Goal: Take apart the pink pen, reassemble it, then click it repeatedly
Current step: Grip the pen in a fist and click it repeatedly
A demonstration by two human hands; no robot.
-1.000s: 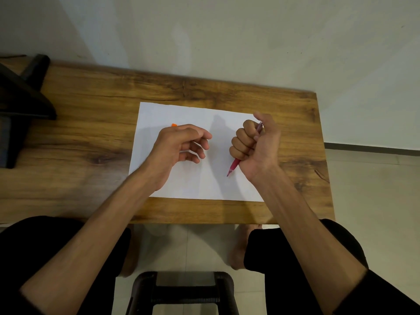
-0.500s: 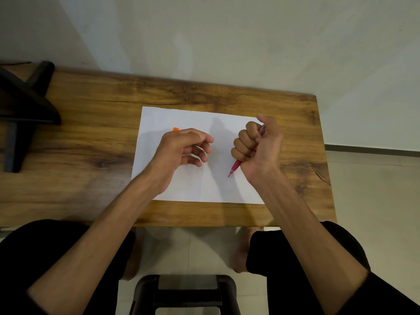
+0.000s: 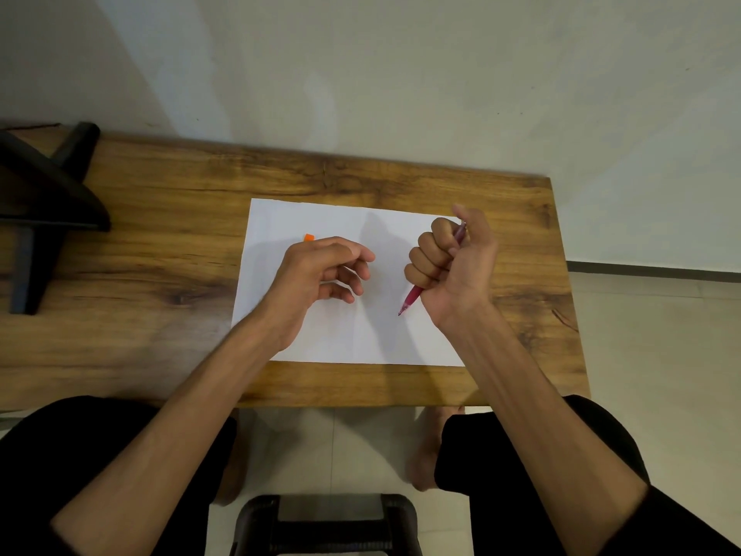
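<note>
My right hand [image 3: 451,262] grips the pink pen [image 3: 412,298] in a fist above the white sheet of paper [image 3: 345,339]. The pen's tip points down and left toward the paper, and its top end shows beside my thumb. My left hand [image 3: 320,270] hovers over the left half of the sheet with loosely curled fingers and holds nothing. A small orange piece [image 3: 308,237] lies on the paper just beyond my left hand.
The paper lies on a wooden table [image 3: 160,254] set against a pale wall. A black stand [image 3: 36,210] sits at the table's far left. A black stool [image 3: 326,523] stands on the floor between my knees.
Both hands keep nearly the same pose. The view has shifted slightly, and my right hand still grips the pen with the thumb at its top.
</note>
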